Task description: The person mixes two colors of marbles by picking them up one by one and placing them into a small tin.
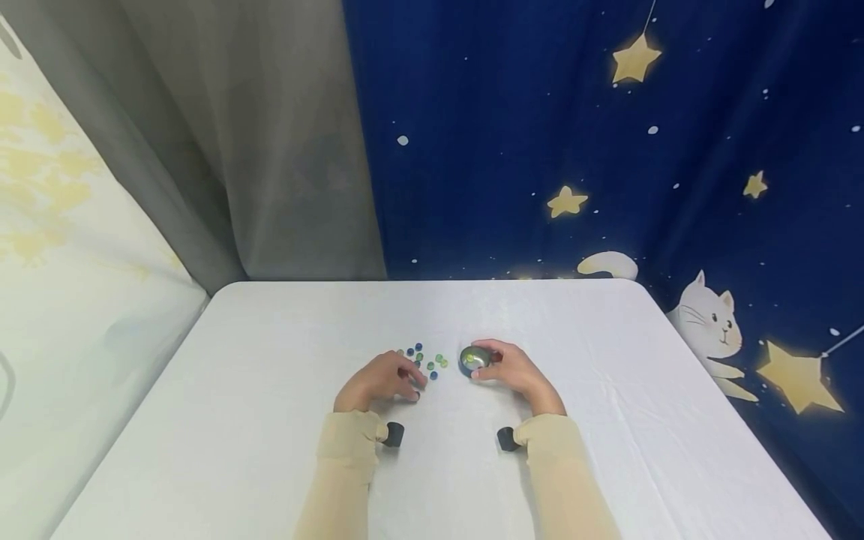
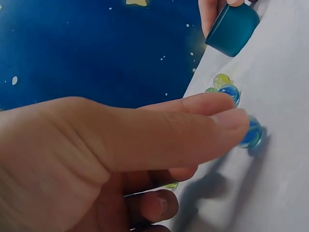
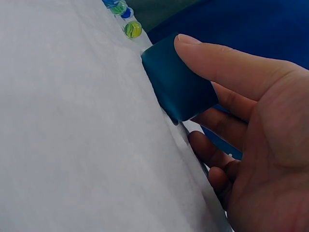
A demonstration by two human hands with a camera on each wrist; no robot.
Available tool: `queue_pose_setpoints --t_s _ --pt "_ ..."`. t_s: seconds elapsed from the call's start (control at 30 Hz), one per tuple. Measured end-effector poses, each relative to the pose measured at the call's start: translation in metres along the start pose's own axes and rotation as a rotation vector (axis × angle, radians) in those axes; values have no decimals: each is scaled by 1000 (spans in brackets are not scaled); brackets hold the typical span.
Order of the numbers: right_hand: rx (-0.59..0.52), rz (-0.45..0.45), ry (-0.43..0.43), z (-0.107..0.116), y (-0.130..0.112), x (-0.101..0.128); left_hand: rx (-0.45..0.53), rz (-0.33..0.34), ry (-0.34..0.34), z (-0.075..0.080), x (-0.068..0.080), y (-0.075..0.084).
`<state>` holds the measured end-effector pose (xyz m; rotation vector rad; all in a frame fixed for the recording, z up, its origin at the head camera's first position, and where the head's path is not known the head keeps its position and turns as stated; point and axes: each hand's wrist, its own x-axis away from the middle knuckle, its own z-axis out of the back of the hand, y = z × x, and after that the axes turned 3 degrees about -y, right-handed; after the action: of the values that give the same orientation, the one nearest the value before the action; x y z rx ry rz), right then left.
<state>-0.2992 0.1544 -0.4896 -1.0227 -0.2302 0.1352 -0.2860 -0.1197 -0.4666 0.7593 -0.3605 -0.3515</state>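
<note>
My right hand grips a small teal cup, thumb on the near side and fingers on the far side. The cup is upright, close over the white table, with a yellow-green marble showing inside. My left hand is low over the table, its thumb and forefinger apart and bent downward. Just at the left thumb tip is a blue marble, partly hidden by the thumb. Several other blue, green and yellow marbles lie between the left hand and the cup, some hidden behind the left fingers.
A white cloth covers the table. Behind it hang a grey curtain and a dark blue curtain with stars and a cat. A pale patterned curtain hangs at the left. Black wrist cameras sit at both cuffs.
</note>
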Motion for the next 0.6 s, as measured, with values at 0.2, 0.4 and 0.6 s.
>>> queue_pose_setpoints --t_s 0.2,0.4,0.6 --pt "-5 0 -9 1 -2 3 12 20 -18 -1 2 -1" --pt "5 4 -5 1 -1 2 6 55 -14 -4 2 -3" --pt "-3 1 -7 1 0 2 -13 50 -15 -5 1 -3"
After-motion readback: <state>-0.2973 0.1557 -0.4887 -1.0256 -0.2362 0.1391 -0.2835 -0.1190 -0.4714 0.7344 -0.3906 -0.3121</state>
